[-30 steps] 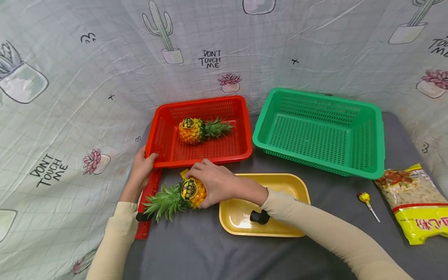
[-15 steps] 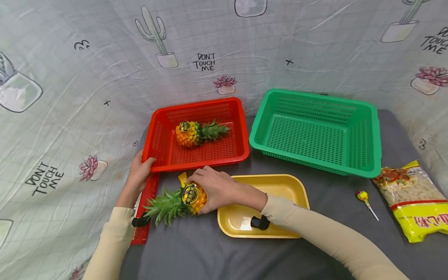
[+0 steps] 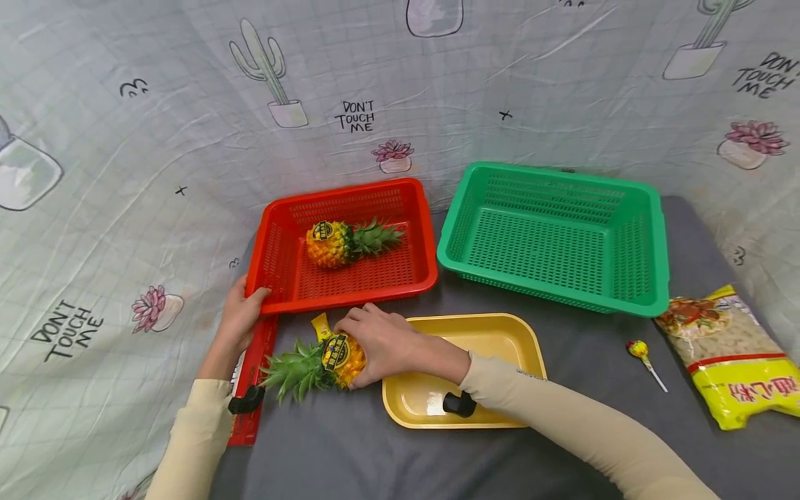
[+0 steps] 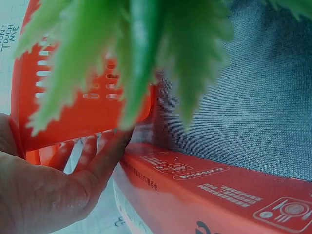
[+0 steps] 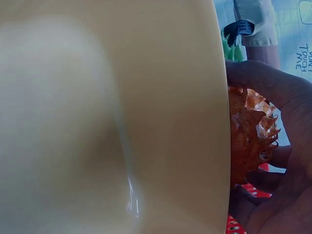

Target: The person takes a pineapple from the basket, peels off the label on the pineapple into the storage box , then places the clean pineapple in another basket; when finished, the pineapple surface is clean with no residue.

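My left hand grips the red basket at its near left corner, thumb over the rim and fingers beneath. In that basket lies a pineapple with its leaves to the right. My right hand holds a second pineapple by its orange body. A round black label faces up on it, and its leaves point left, towards my left wrist. In the right wrist view, fingers curl round the pineapple's spiky skin, partly hidden by the yellow tray.
The yellow tray sits under my right wrist. A green basket stands back right. At the right lie a lollipop and a pasta bag. A red box lies below my left hand; a yellow packet lies behind the held pineapple.
The head view has shifted slightly, so the scene sits further left and lower. Both hands keep their holds on the red basket and the pineapple.
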Demonstrator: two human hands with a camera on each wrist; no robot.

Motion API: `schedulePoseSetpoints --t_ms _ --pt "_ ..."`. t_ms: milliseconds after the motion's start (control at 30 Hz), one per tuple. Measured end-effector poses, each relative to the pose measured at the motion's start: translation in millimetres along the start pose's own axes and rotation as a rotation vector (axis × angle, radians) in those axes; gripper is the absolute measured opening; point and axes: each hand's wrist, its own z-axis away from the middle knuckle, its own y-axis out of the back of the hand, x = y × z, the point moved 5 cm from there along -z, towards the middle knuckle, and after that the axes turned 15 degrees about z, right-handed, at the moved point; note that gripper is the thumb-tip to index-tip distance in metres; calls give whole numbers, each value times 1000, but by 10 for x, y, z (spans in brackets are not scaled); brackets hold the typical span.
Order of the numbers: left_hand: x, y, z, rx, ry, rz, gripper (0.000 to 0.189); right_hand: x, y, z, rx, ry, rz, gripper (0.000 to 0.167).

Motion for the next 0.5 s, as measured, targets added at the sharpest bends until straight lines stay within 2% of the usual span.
schedulePoseSetpoints --t_ms 233,400,500 --pt "26 -25 27 -10 -21 -5 41 34 10 8 -40 -34 4 92" --pt "5 -17 65 13 -1 -11 43 9 -10 15 -44 -1 15 92" --pt "14 23 94 29 -14 -53 46 -22 -18 2 -35 13 23 91"
